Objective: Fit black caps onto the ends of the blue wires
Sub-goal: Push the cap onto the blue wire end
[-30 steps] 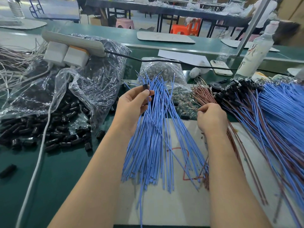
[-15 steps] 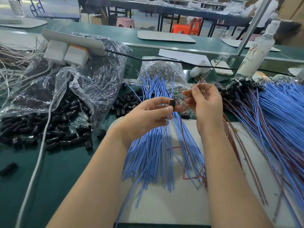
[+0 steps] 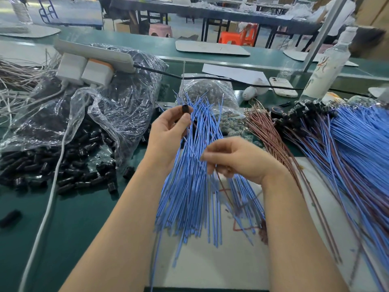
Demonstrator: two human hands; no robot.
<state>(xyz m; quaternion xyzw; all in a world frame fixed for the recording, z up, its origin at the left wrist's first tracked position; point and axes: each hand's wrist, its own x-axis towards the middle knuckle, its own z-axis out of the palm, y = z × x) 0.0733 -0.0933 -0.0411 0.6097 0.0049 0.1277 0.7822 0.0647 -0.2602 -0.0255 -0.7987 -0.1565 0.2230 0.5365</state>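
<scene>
— Entry one, our left hand (image 3: 168, 133)?
— Thumb and fingertips pinch one black cap (image 3: 185, 108): short, tubular, raised over the far wire tips.
— Our right hand (image 3: 237, 159)?
— Fingers curled, pinching a thin wire (image 3: 195, 157); a brown wire (image 3: 223, 187) trails beneath.
— The blue wires (image 3: 189, 197)?
— Slender, fanned loosely on the white board (image 3: 210, 270) between our forearms.
— Spare caps (image 3: 69, 165)?
— Heaped left, spilling from a clear bag (image 3: 126, 114).

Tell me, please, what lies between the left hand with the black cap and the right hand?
In the head view, the fanned bundle of blue wires lies between the left hand, holding the black cap, and the right hand.
</scene>
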